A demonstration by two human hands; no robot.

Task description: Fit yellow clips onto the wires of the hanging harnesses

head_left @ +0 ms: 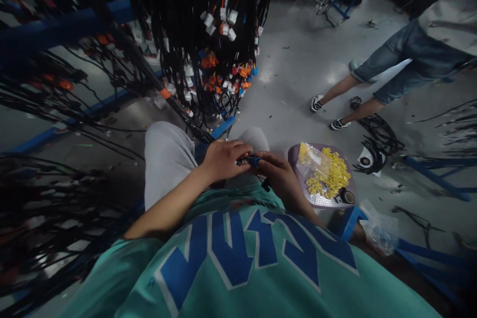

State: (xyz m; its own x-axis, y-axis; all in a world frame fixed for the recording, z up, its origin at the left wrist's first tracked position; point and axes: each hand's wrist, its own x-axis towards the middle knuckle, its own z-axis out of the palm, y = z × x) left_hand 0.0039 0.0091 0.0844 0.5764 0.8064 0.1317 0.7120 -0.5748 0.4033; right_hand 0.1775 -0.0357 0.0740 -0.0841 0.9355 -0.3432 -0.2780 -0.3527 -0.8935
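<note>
Pinching a small blue connector (254, 161), the right hand (278, 171) has its fingertips nearly closed. Just beside it, the left hand (225, 159) curls inward; its exact hold is hidden. A black-wrapped cable (179, 108) with 1 orange band slants down to the left hand. Right of the right hand, yellow plastic clips (337, 171) and 1 tape roll (348, 197) lie on a purple-rimmed top (321, 201).

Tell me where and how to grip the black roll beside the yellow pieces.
Pinch the black roll across its outer edge, probably best from above, with the right hand once it frees itself from the small blue part. Its round face is turned up, and yellow pieces lie close on its far side.
</note>
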